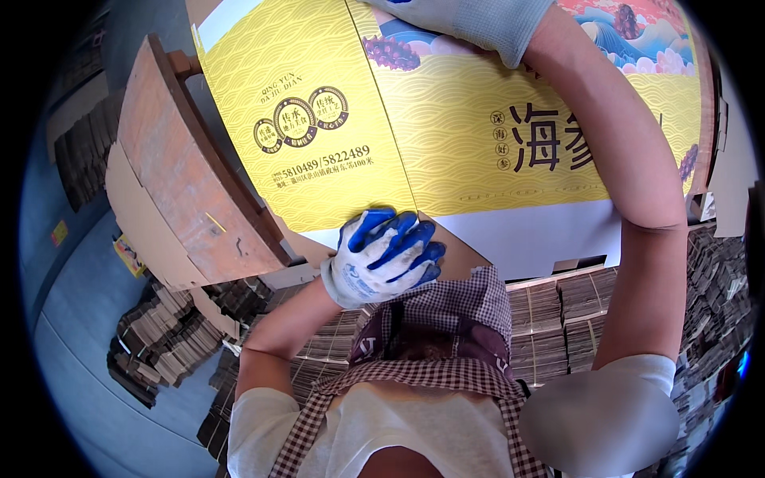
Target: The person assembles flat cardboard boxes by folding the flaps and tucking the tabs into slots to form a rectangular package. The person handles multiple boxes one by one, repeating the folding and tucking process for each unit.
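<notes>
A large yellow printed cardboard sheet (pixel 470 171) with a wave pattern, dark lettering and white edge strips lies before me. A crease line runs down it, splitting off a left panel (pixel 327 72). My left hand (pixel 386 255), in a white glove with blue-coated fingers, is at the sheet's near edge beside the crease. Its fingers are curled closed over that edge. Bare brown cardboard (pixel 454 251) shows right beside it. My right hand (pixel 470 17), in a greyish glove, reaches across to the sheet's far part. The top of the picture cuts off its fingers.
A worn wooden board (pixel 187 167) stands at the left, with brown cardboard (pixel 139 215) along its outer side. Bundled stacks of cardboard (pixel 171 334) lie at the lower left. More tied stacks (pixel 550 315) sit below the sheet and along the right (pixel 721 295).
</notes>
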A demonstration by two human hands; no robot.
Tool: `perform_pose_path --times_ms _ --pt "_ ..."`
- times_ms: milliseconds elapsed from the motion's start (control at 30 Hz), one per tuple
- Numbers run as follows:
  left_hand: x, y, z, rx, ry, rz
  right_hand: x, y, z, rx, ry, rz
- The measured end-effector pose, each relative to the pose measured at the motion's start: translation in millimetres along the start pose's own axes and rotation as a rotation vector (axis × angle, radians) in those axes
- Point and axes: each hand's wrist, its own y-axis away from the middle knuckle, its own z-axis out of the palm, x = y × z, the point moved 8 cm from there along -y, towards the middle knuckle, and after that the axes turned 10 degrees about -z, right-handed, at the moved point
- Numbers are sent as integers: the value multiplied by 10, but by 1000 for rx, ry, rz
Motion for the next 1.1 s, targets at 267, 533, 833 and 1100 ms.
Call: perform_pose_path --times_ms 267,533,833,1100 --pt "-385 44 -191 160 73 -387 -49 -22 85 0 120 -64" --pt "-424 -41 -202 166 61 -488 -241 -51 127 -106 130 -6" --pt "-25 136 -20 -95 -120 -338 -18 56 -94 243 -213 319" --pt "66 134 -39 -224 -140 -341 944 159 -541 472 60 596"
